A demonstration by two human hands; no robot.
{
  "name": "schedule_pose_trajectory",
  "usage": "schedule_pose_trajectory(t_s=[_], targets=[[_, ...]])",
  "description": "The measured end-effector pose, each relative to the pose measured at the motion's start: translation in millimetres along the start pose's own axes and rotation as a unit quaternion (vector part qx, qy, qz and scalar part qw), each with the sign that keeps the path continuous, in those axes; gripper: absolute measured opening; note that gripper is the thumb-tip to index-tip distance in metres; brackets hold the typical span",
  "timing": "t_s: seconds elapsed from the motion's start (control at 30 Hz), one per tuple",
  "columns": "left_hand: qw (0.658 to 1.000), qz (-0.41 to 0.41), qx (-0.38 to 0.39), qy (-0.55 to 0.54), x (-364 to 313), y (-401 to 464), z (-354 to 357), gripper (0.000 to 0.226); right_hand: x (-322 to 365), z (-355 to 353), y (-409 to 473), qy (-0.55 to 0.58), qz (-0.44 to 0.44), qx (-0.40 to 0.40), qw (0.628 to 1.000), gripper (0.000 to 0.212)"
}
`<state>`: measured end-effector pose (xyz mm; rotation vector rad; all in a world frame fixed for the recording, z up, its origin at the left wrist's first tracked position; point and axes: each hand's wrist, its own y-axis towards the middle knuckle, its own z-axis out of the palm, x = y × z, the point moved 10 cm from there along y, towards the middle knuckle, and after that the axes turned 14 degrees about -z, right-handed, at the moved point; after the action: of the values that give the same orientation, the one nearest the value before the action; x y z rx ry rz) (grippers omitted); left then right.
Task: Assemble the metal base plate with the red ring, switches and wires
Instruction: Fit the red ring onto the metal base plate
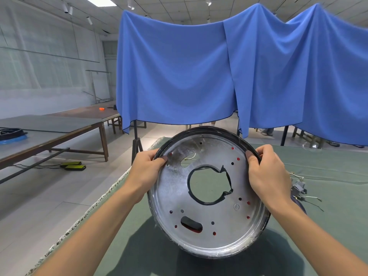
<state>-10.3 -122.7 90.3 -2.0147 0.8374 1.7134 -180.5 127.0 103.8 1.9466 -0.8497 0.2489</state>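
Observation:
A round metal base plate (209, 220) with a dark rim and a large centre hole is held tilted up above the green table (328, 168). Red shows through its small holes and through a slot (192, 225) near its lower edge, from something behind it. My left hand (148, 166) grips the plate's upper left rim, thumb on its face. My right hand (266, 172) grips the upper right rim the same way. A grey switch with loose wires (298, 189) lies on the table to the right, beside my right wrist.
A blue cloth (199, 72) hangs on stands behind the table. To the left stand long brown tables (59, 126) with a black and blue ring-shaped part (12, 134). Two yellow-black pedals (73, 165) lie on the floor.

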Motion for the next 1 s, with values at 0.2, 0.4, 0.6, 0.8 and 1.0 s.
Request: schedule_pose_trajectory(t_s=[0.2, 0.4, 0.6, 0.8, 1.0], targets=[[0.999, -0.016, 0.003, 0.028, 4.2, -0.2, -2.3, 0.021, 1.2, 1.9, -0.3, -0.008, 0.006, 0.011, 1.0, 0.017], [0.999, -0.031, 0.017, 0.034, 3.2, -0.6, -4.5, 0.021, 4.2, 2.6, -1.2, -0.018, 0.0, 0.016, 1.0, 0.022], [0.999, -0.023, 0.008, 0.032, -0.1, 1.1, -3.4, 0.02, 2.2, 2.1, -1.0, 0.005, -0.003, 0.01, 1.0, 0.018], [0.999, -0.022, -0.002, 0.038, -0.4, 2.4, -5.1, 0.023, 1.7, 1.7, -0.9, -0.002, 0.0, 0.009, 1.0, 0.019], [0.999, -0.015, 0.001, 0.033, 2.9, 2.0, -7.8, 0.022, 4.7, 2.3, -0.4, -0.008, 0.003, 0.013, 1.0, 0.019]])
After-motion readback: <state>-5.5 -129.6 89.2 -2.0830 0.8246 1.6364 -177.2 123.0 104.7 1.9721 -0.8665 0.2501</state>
